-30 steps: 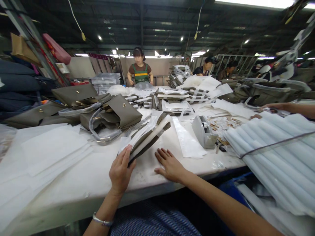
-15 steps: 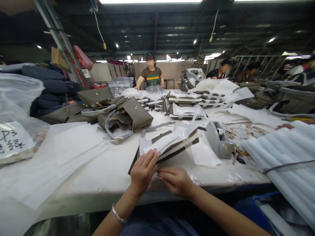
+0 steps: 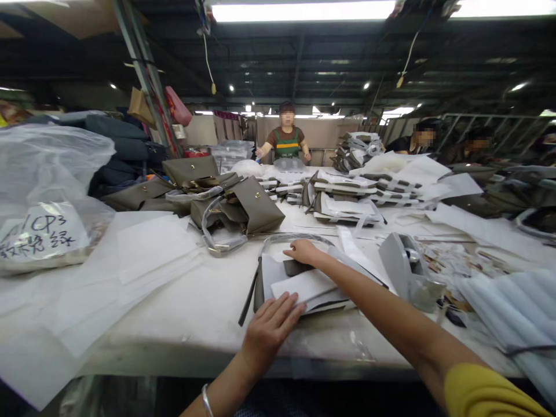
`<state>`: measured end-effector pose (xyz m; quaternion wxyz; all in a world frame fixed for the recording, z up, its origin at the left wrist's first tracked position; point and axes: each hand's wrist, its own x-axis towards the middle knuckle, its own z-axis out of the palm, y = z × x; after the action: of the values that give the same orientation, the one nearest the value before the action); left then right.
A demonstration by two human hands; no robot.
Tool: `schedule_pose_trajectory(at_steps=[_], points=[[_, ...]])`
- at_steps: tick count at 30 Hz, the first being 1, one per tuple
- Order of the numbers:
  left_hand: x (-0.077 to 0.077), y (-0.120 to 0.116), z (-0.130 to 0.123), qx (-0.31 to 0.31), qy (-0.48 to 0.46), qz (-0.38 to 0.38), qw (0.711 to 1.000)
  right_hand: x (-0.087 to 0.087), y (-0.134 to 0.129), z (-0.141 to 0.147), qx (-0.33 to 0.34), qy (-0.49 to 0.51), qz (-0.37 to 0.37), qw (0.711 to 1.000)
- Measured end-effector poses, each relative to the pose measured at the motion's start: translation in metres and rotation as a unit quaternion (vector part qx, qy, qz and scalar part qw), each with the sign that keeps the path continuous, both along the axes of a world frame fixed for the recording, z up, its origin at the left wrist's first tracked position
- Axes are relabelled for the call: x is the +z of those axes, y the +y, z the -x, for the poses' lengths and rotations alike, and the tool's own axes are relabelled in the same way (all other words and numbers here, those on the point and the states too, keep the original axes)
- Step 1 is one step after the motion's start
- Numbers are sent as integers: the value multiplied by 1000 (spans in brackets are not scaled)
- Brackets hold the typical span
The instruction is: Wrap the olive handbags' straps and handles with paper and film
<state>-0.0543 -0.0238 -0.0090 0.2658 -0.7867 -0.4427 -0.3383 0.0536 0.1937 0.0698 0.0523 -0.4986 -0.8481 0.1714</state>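
A flat olive handbag (image 3: 259, 291) lies on the table in front of me, mostly covered by white sheets. Its handle (image 3: 266, 242), wrapped in clear plastic, arches at the far side. My left hand (image 3: 273, 324) rests with fingers stretched out on the near edge of a folded white foam piece (image 3: 299, 285). Across the bag reaches my right hand (image 3: 304, 253), its fingers curled together beside a dark flap (image 3: 295, 267) near the handle. What they pinch, if anything, is hidden. A thin dark strap (image 3: 248, 296) sticks out at the bag's left side.
A grey tape dispenser (image 3: 395, 263) stands right of the bag. Olive handbags (image 3: 256, 208) lie behind, with stacked wrapped pieces (image 3: 347, 205) beside them. White sheets (image 3: 152, 249) and a plastic sack (image 3: 47, 191) are at left. A co-worker (image 3: 286, 139) stands across the table.
My right hand has moved from the near edge up and over to the bag's far side. The bag now lies flatter, and my left hand lies on the foam. The view has shifted left.
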Motion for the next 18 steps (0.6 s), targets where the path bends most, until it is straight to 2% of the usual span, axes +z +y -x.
schedule_pose_trajectory(at_steps=[4, 7, 13, 18], points=[[2, -2, 0, -11, 1, -21, 1000, -20, 28, 36, -51, -34, 75, 995], [4, -2, 1, -26, -2, -38, 999, -30, 33, 45, -66, -2, 133, 989], [5, -2, -2, -20, -27, -27, 999, -39, 35, 33, -96, 154, 245, 952], [5, -2, -2, -23, -30, -22, 999, -26, 27, 19, -86, 321, 306, 892]])
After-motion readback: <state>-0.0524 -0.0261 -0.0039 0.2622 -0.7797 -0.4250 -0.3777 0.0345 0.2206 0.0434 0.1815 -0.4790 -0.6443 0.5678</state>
